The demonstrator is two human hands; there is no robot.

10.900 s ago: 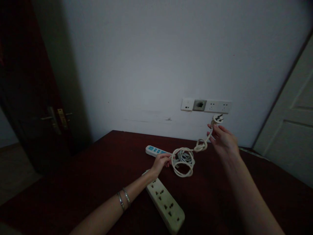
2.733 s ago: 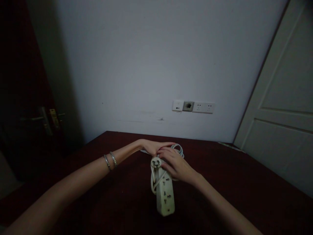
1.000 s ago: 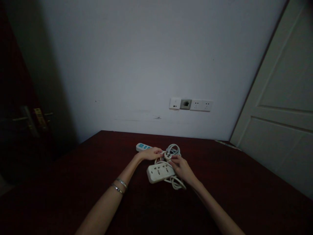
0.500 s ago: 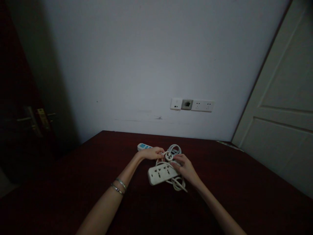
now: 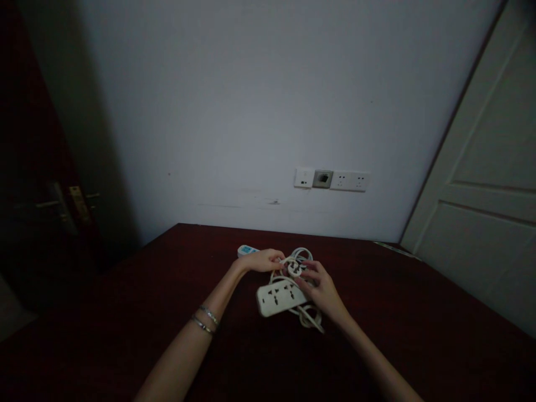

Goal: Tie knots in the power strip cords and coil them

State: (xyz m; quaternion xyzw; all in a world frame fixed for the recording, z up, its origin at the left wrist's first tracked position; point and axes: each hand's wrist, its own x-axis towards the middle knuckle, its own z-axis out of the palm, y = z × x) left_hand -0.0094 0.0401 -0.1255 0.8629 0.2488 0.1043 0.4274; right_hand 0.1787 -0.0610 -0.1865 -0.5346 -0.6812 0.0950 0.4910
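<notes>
Bent at the wrist, my left hand (image 5: 264,260) pinches a thin white cable (image 5: 290,259) with its fingertips. My right hand (image 5: 320,285) is curled on the other side, its fingers and thumb closed around the edge of a round white plug (image 5: 295,269) whose pins face me. Just below the plug lies a white power strip (image 5: 278,297), its right end partly covered by my right hand. Loops of its cable spread behind and below it. A second white strip with blue sockets (image 5: 247,250) pokes out behind my left hand, mostly hidden.
Everything rests on a dark red tabletop (image 5: 209,240) that meets a pale wall. Wall sockets (image 5: 350,181) sit above the table's back edge. At the right stands a pale panelled door (image 5: 494,184); at the left, a dark door with a metal handle (image 5: 47,204).
The plug has tilted and shifted slightly right, with my right fingers moving in around it. My left hand has edged right along the cable. The view has shifted a little.
</notes>
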